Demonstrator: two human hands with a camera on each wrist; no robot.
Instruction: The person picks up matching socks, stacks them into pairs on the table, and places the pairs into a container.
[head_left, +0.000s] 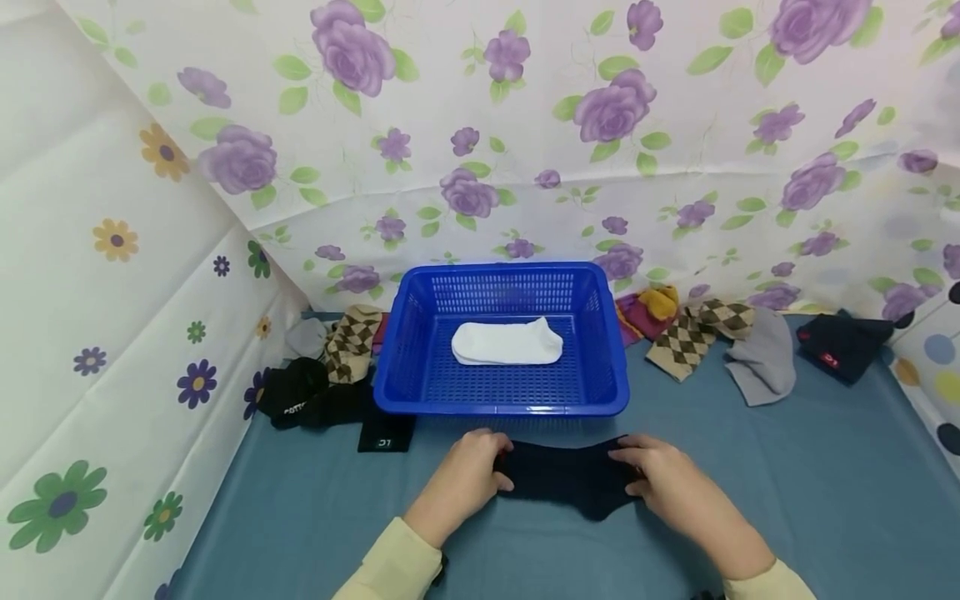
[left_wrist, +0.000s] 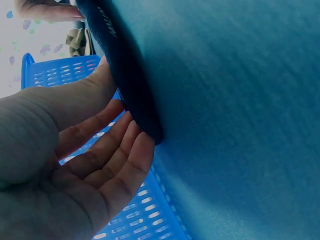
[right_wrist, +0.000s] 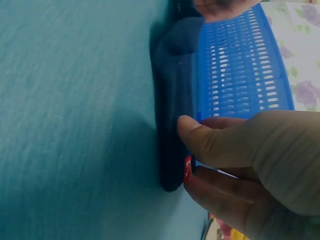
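Note:
A dark navy sock [head_left: 566, 473] lies stretched sideways just in front of the blue basket, its heel bulging toward me on the right. My left hand [head_left: 468, 471] pinches its left end between thumb and fingers. At the cuff end, my right hand [head_left: 667, 483] holds the sock, where the right wrist view shows a red mark [right_wrist: 188, 168] beside the fingertips. Pale lettering [left_wrist: 108, 22] runs along the sock in the left wrist view. Whether it is one sock or two laid together, I cannot tell. White socks [head_left: 507, 342] lie flat inside the blue basket [head_left: 501, 408].
Left of the basket lie black socks [head_left: 300, 392], a brown argyle sock [head_left: 351, 342] and a folded black piece [head_left: 386, 432]. To its right are a red-purple and yellow sock [head_left: 647, 312], another argyle sock [head_left: 682, 340], a grey sock [head_left: 763, 358] and a dark sock [head_left: 843, 343]. Flowered cloth [head_left: 480, 108] hangs behind.

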